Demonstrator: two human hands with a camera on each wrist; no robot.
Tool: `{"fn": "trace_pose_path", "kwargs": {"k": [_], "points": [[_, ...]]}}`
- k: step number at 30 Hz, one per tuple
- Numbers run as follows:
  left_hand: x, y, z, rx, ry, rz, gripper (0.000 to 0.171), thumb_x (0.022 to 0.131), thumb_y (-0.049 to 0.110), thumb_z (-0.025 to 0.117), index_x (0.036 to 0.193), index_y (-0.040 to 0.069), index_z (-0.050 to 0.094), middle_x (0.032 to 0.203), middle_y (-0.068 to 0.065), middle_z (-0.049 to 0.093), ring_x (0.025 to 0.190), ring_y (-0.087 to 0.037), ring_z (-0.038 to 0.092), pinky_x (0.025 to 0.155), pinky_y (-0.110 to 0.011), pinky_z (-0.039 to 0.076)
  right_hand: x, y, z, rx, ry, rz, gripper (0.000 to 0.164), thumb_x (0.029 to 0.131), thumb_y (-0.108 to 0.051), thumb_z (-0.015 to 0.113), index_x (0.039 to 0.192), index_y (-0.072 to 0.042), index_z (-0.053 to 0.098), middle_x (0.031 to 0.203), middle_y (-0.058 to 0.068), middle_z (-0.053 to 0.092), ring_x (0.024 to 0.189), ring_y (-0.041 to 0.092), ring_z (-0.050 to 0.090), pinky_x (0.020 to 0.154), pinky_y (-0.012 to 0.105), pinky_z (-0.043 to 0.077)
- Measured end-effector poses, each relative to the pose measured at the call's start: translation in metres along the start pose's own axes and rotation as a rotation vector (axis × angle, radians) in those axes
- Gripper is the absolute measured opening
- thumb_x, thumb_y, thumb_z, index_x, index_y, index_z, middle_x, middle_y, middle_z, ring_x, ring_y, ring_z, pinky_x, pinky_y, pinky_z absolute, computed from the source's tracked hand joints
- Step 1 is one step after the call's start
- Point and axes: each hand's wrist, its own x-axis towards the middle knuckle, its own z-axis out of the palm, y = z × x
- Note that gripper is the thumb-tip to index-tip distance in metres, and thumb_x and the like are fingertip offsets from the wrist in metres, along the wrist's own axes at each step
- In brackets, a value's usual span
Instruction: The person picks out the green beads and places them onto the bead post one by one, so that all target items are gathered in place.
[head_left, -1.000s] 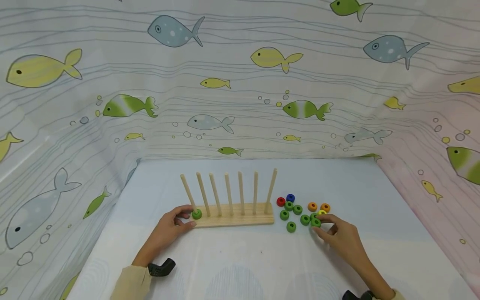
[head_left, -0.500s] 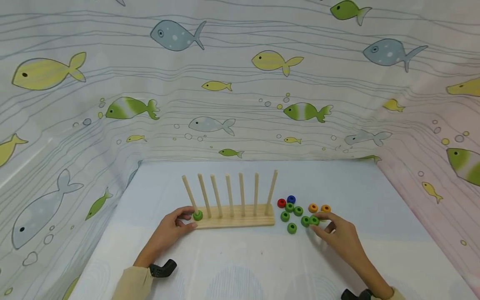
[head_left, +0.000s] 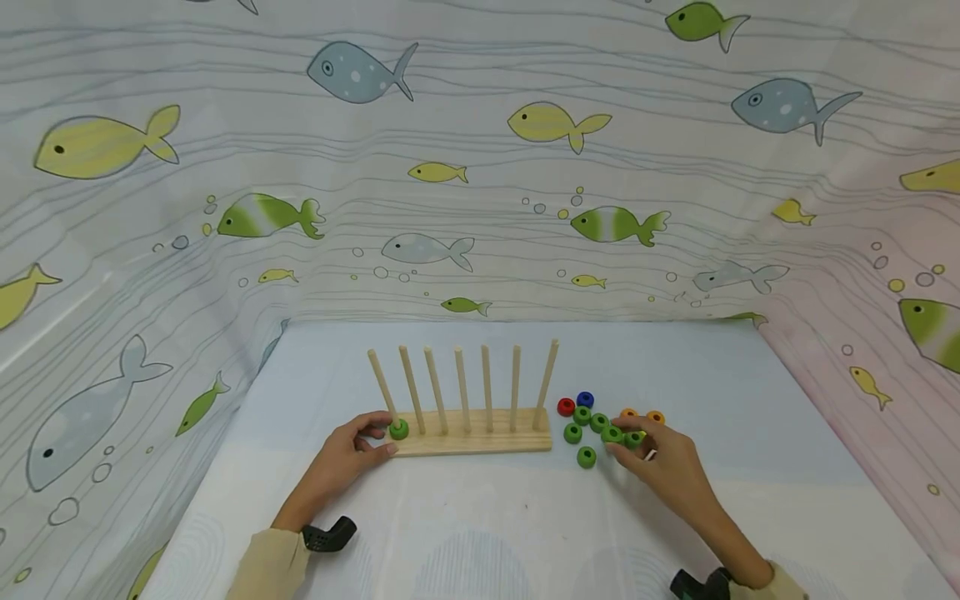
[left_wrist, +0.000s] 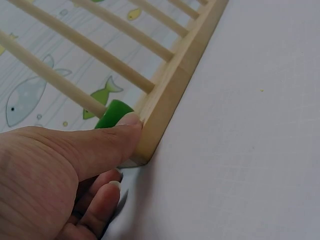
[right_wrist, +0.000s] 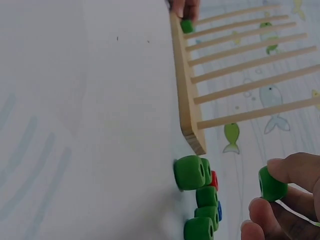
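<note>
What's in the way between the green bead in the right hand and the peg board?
Loose green beads lie on the table between the held green bead and the peg board. The right wrist view appears to show it raised above them, so they likely won't block it.

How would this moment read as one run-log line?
Left hand: grips left end of wooden peg rack; Right hand: pinches green bead; Leftmost peg: one green bead; Other six pegs: bare

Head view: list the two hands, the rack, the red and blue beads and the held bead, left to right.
Left hand → rack → red bead → blue bead → held green bead → right hand.
</note>
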Motion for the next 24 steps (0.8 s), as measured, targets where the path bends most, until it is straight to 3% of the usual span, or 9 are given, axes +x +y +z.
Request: {"fn": "trace_pose_path", "kwargs": {"k": [8, 19, 24], "points": [[-0.001, 0.004, 0.001, 0.012, 0.009, 0.004, 0.055, 0.091, 0.027, 0.081, 0.140, 0.015, 0.060, 0.120, -0.010, 0.062, 0.091, -0.022, 0.058, 0.077, -0.031, 0.049, 0.006, -0.008, 0.004, -0.009, 0.024, -0.095, 0.038, 0.083, -0.012, 0.088, 0.118, -0.012, 0.074, 0.104, 0.002, 0.075, 0.063, 0.004, 0.058, 0.049, 0.025, 0.044], [-0.003, 0.004, 0.002, -0.003, 0.011, 0.009, 0.055, 0.091, 0.026, 0.081, 0.140, 0.012, 0.060, 0.120, -0.011, 0.062, 0.089, -0.022, 0.058, 0.076, -0.030, 0.049, 0.013, -0.023, 0.010, 0.049, -0.001, -0.136, 0.040, 0.083, -0.014, 0.088, 0.120, -0.013, 0.074, 0.109, 0.002, 0.074, 0.065, 0.005, 0.056, 0.051, 0.024, 0.045], [-0.003, 0.003, 0.003, 0.008, 0.018, -0.003, 0.055, 0.091, 0.026, 0.082, 0.140, 0.014, 0.060, 0.119, -0.010, 0.062, 0.089, -0.022, 0.058, 0.077, -0.030, 0.049, 0.016, -0.029, 0.014, 0.068, -0.021, -0.134, 0.041, 0.082, -0.014, 0.089, 0.120, -0.013, 0.074, 0.101, -0.003, 0.072, 0.065, 0.006, 0.057, 0.050, 0.025, 0.046]]}}
